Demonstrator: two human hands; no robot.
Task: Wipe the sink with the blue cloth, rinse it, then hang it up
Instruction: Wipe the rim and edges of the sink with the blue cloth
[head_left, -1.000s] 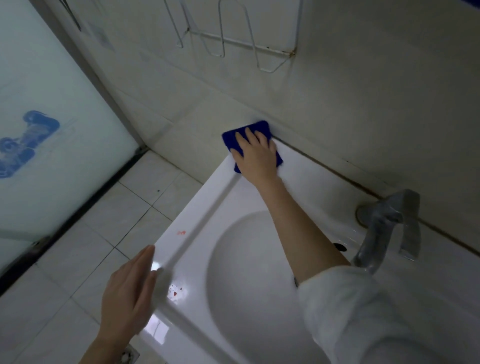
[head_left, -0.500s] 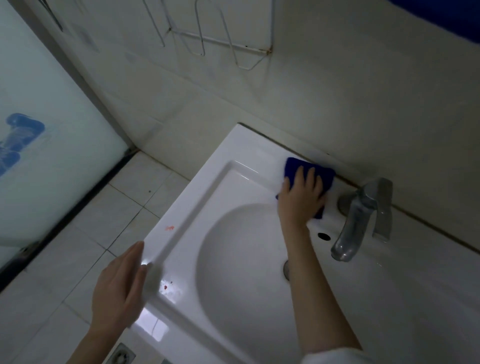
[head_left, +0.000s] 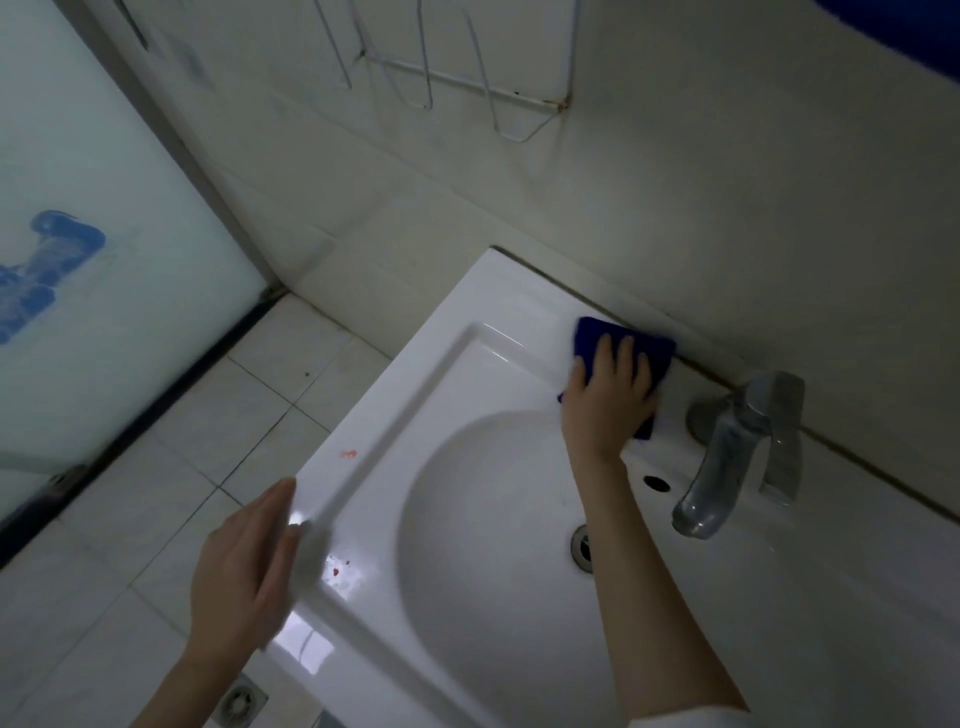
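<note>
Wiping back ledge of sink (head_left: 519, 296), right hand (head_left: 608, 402) flat on blue cloth (head_left: 589, 335), left hand (head_left: 239, 577) straight-fingered against rim; next, sweep toward red spots (head_left: 335, 571).

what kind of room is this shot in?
Most likely a small bathroom: a white ceramic sink with a chrome faucet set against the wall, a frosted glass door to the left, and a floor drain in the tiled floor.

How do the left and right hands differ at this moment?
The right hand presses the blue cloth flat on the back ledge of the sink, beside the tap. The left hand holds nothing and rests against the left rim. The right hand lies palm down, while the left hand is turned edge-on. Both have straight fingers.
</note>
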